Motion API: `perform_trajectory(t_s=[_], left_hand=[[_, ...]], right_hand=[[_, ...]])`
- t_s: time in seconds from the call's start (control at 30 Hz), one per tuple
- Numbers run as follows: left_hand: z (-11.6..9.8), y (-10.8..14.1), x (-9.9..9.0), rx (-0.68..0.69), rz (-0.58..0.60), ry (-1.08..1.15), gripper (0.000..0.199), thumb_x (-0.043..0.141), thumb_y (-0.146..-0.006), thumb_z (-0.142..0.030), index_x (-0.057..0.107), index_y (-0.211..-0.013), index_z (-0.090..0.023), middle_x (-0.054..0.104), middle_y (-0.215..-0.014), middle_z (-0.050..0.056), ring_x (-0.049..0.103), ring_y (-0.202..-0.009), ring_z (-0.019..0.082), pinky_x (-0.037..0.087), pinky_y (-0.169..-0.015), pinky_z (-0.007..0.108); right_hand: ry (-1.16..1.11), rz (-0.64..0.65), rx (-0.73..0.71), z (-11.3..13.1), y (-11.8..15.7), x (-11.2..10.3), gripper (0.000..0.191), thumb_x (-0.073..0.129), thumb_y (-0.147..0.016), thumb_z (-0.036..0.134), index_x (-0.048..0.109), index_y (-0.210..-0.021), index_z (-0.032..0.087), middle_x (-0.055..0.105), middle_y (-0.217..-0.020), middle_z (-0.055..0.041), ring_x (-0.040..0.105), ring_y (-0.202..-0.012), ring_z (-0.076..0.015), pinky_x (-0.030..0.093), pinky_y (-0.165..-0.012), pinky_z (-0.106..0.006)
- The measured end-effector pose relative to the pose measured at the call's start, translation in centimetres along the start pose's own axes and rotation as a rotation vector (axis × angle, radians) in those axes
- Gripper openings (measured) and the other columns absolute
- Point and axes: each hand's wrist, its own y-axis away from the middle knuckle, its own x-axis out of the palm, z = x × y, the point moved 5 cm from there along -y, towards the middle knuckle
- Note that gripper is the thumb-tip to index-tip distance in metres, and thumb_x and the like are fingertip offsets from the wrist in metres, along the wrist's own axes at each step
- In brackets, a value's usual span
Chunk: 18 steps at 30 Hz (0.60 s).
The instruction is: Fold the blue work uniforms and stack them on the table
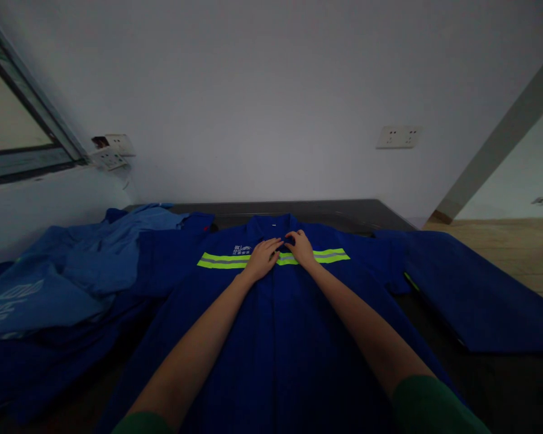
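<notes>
A dark blue work jacket (235,301) lies spread out with its collar toward the wall, a yellow-green reflective stripe (330,256) across its chest and a white logo on the left side. My left hand (264,257) rests on the front placket below the collar, its fingers stretched toward the right. Close beside it, my right hand (300,246) has thumb and fingers curled at the placket near the top of the stripe. What the right fingertips hold, if anything, is too small to make out.
Light blue and dark blue garments (72,259) are heaped at the left. A folded dark blue garment (475,289) lies at the right. The dark table (344,208) meets a white wall with sockets (398,137); a window is at the upper left.
</notes>
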Motion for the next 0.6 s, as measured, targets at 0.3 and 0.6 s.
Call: perform_trajectory(t_s=[0.3, 0.6], left_hand=[[0.0, 0.2, 1.3, -0.096, 0.183, -0.046, 0.040, 0.032, -0.098, -0.028, 0.058, -0.127, -0.020, 0.053, -0.138, 0.007, 0.045, -0.132, 0.017, 0.028, -0.114, 0.040], [0.3, 0.3, 1.0, -0.137, 0.135, 0.053, 0.037, 0.038, -0.095, -0.026, 0.057, -0.126, -0.019, 0.055, -0.136, 0.007, 0.048, -0.129, 0.020, 0.031, -0.113, 0.042]], right_hand=[[0.049, -0.011, -0.048, -0.3, -0.3, -0.4, 0.025, 0.054, -0.089, 0.020, 0.069, -0.108, 0.019, 0.057, -0.112, -0.0089, 0.054, -0.107, -0.0176, 0.040, -0.097, -0.028], [0.158, 0.024, 0.048, -3.4, -2.3, -5.3, 0.033, 0.042, -0.092, 0.015, 0.067, -0.112, 0.018, 0.066, -0.109, -0.0088, 0.060, -0.101, -0.0194, 0.044, -0.091, -0.031]])
